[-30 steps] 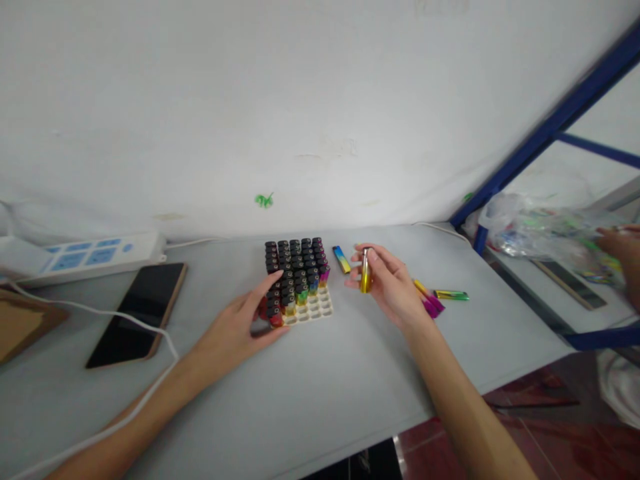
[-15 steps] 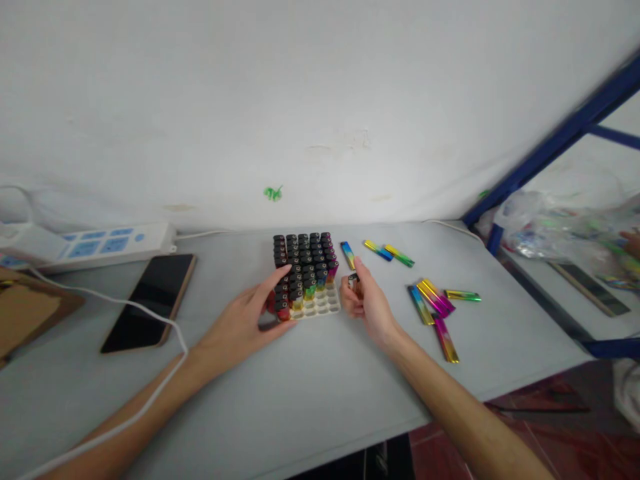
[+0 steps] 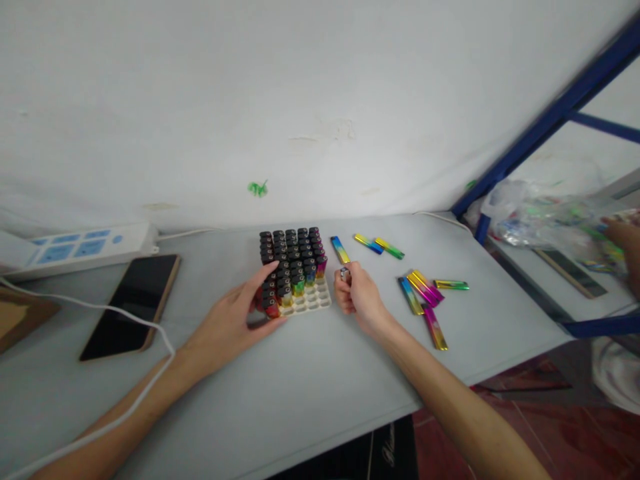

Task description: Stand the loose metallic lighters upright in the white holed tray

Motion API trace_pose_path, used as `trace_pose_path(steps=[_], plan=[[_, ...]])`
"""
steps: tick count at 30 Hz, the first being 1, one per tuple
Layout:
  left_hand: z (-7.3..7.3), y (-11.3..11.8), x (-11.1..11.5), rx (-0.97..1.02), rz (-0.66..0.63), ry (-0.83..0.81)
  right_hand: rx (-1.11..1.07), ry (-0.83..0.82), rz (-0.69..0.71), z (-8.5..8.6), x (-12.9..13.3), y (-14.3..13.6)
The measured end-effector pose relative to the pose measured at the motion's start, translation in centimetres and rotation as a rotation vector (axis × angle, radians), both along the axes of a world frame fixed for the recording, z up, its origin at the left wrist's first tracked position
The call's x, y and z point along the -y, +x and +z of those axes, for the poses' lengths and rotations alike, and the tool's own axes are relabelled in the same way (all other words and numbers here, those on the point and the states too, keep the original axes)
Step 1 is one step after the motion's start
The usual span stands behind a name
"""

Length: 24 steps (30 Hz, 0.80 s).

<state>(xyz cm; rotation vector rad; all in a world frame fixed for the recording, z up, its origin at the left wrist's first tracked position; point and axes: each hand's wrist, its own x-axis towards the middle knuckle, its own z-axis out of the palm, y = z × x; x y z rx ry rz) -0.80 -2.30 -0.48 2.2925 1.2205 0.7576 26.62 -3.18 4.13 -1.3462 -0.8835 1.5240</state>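
Observation:
Rows of upright lighters with black tops (image 3: 294, 257) fill most of a white tray (image 3: 313, 303), whose front right cells show bare. My left hand (image 3: 233, 320) rests round the tray's left side, thumb along the front edge and fingers against the lighters. Just right of the tray, my right hand (image 3: 357, 293) is closed round a lighter (image 3: 345, 273); only its metal top shows. Beyond that hand lies a blue-yellow wrapper or sleeve (image 3: 341, 249). Several more shiny coloured ones (image 3: 425, 288) lie to the right.
A black phone (image 3: 131, 307) and a white power strip (image 3: 90, 247) lie at the left, with a white cable (image 3: 125, 310) crossing over my left forearm. A blue frame (image 3: 550, 123) stands at the right, with plastic bags (image 3: 525, 210) and another person's hand (image 3: 625, 240) beyond.
The view has shifted slightly right. My right hand has turned its fist, so less of the lighter shows and the thumb is more bent. More of the other person's hand has come into view.

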Motion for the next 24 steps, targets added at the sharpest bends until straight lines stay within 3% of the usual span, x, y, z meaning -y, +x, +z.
trace_pose_path(steps=[5,9,14,18,24], plan=[[0.6,0.2,0.1,-0.001,-0.010,0.002,-0.083,-0.001,0.099,0.2,0.0,0.2],[1.4,0.5,0.5,-0.005,-0.006,-0.041,-0.100,0.209,0.152,0.6,0.2,0.4],[2.0,0.7,0.7,-0.024,-0.017,-0.047,0.155,0.430,0.232,0.7,1.0,0.5],[2.2,0.8,0.9,-0.031,-0.011,-0.056,0.323,0.601,0.116,0.1,1.7,0.1],[2.2,1.0,1.1,-0.006,-0.016,-0.055,0.520,0.605,0.142,-0.2,2.4,-0.5]])
